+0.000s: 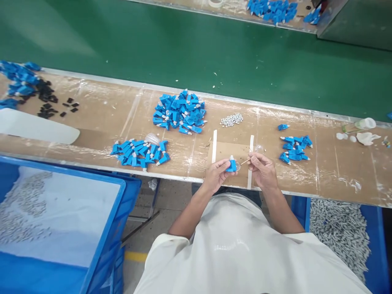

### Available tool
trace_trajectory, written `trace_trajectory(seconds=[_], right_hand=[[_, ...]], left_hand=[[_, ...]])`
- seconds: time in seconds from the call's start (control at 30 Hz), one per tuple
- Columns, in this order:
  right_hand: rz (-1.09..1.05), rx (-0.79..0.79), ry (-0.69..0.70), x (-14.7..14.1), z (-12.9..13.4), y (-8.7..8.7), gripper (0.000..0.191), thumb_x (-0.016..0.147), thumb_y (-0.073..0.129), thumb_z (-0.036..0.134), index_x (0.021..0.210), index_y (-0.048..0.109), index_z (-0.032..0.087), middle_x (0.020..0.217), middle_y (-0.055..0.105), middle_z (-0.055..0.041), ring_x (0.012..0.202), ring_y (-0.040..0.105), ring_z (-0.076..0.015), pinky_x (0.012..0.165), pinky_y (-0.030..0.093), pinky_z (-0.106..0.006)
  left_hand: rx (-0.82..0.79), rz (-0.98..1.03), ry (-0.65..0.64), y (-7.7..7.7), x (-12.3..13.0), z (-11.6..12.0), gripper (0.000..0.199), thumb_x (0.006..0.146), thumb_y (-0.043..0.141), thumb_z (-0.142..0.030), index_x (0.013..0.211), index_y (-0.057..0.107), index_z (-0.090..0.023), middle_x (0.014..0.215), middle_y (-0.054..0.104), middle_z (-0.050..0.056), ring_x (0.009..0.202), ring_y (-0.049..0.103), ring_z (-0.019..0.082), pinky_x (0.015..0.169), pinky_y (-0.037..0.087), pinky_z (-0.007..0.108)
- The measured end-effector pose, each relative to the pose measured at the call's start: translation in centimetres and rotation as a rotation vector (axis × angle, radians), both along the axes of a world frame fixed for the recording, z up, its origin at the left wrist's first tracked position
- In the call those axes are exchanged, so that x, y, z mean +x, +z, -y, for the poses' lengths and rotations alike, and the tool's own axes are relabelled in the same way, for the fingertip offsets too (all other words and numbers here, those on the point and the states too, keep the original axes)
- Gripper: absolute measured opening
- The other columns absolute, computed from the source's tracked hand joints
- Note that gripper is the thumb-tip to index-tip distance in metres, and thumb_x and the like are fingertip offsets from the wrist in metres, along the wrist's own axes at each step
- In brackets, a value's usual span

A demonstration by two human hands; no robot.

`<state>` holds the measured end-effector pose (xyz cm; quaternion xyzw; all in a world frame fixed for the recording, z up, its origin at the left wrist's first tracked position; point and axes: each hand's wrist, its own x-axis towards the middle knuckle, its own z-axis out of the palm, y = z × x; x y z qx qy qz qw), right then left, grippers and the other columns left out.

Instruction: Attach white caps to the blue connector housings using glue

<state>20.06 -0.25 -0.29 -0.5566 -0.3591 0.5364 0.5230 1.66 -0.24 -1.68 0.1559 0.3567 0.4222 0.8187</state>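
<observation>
Between the thumb and fingers of my left hand (217, 175) is a blue part (232, 165) with a white tip pointing away from me. My right hand (262, 168) pinches a thin stick (245, 161), whose near end reaches the right side of the blue part. Both hands are over a cardboard sheet (231, 150) edged by two white tape strips. Beyond the sheet lies a small pile of white pieces (232, 120). A big heap of blue parts (180, 111) sits behind on the left, a lower one (139, 153) nearer, and a smaller group (295, 149) to the right.
Below the bench's front edge (190, 179) are a blue bin (122, 196) at left and a bin of grey pieces (339, 228) at right. A white curved sheet (39, 126) and black pieces (45, 90) lie far left. A small bottle (366, 124) lies at right.
</observation>
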Motion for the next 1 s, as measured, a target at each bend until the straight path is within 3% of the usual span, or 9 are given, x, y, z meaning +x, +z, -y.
trace_trajectory(seconds=[0.17, 0.37, 1.0], right_hand=[[0.118, 0.146, -0.065, -1.3, 0.8, 1.9, 0.036, 0.074, 0.085, 0.055, 0.09, 0.08, 0.023, 0.081, 0.075, -0.0047, 0.066, 0.068, -0.0179, 0.052, 0.053, -0.03], [0.362, 0.31, -0.044, -2.3, 1.5, 3.6, 0.03, 0.084, 0.075, 0.053, 0.09, 0.08, 0.024, 0.08, 0.073, -0.005, 0.064, 0.066, -0.0184, 0.052, 0.055, -0.033], [0.529, 0.434, 0.043, -2.2, 1.5, 3.2, 0.018, 0.092, 0.07, 0.04, 0.092, 0.082, 0.027, 0.08, 0.074, -0.004, 0.067, 0.065, -0.0197, 0.062, 0.055, -0.036]], left_hand=[[0.02, 0.008, -0.062, 0.5, 0.1, 0.3, 0.051, 0.064, 0.092, -0.052, 0.091, 0.077, -0.012, 0.08, 0.075, 0.007, 0.063, 0.069, 0.013, 0.062, 0.057, 0.024], [0.055, -0.009, -0.104, 0.7, 0.1, 0.5, 0.053, 0.065, 0.089, -0.058, 0.09, 0.078, -0.012, 0.076, 0.073, 0.006, 0.063, 0.069, 0.015, 0.062, 0.056, 0.025], [0.034, 0.043, -0.096, 0.2, 0.0, 0.7, 0.046, 0.068, 0.089, -0.052, 0.089, 0.075, -0.013, 0.076, 0.069, 0.004, 0.063, 0.063, 0.012, 0.064, 0.052, 0.026]])
